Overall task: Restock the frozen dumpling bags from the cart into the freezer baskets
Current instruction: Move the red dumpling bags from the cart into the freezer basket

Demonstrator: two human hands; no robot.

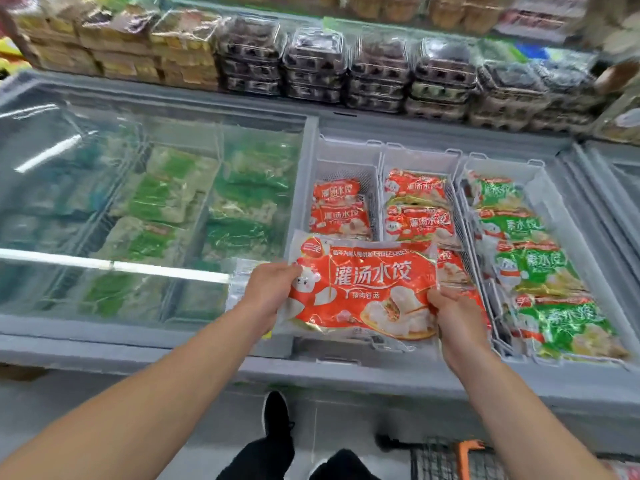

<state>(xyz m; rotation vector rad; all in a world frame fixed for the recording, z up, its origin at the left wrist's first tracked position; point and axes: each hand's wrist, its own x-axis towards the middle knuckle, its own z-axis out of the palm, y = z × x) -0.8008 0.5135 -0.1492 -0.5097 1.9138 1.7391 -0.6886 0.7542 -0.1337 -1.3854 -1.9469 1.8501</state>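
I hold a red-orange dumpling bag (363,285) flat over the near end of the open freezer section. My left hand (268,289) grips its left edge and my right hand (453,317) grips its lower right corner. Below it stand three white freezer baskets: the left basket (343,157) with red bags (337,209), the middle basket (420,159) with red bags (415,206), and the right basket (502,166) with green bags (533,265). A corner of the cart (450,457), with an orange handle, shows at the bottom right.
A closed glass lid (114,188) covers the freezer's left half, over green packages. Stacked egg cartons (377,71) and boxed goods line the shelf behind the freezer. The grey freezer rim (346,375) runs in front of me. My black shoes (275,417) are on the floor.
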